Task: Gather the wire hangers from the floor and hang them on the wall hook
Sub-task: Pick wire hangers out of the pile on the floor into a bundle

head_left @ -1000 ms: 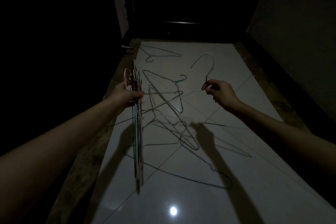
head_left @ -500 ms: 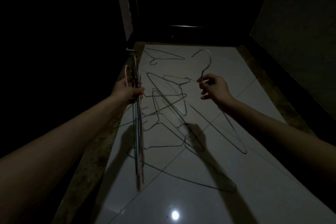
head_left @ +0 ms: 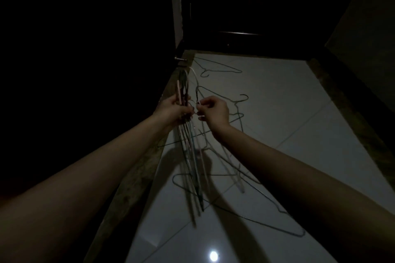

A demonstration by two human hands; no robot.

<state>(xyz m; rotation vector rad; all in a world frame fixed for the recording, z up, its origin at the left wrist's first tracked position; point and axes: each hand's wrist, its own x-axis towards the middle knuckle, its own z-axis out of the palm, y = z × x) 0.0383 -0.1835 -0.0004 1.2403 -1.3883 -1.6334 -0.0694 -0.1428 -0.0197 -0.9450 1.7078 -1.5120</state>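
Hangers hang bunched from my left hand (head_left: 174,111), gripped at the necks so the hooks stay aligned. My right hand (head_left: 212,111) pinches one white hanger (head_left: 193,74) alongside, feeding it in. Others (head_left: 218,68) lie on the floor (head_left: 277,113).

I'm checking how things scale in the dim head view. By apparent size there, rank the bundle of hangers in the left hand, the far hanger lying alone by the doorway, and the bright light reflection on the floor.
1. bundle of hangers
2. far hanger, though distance shrinks it
3. light reflection
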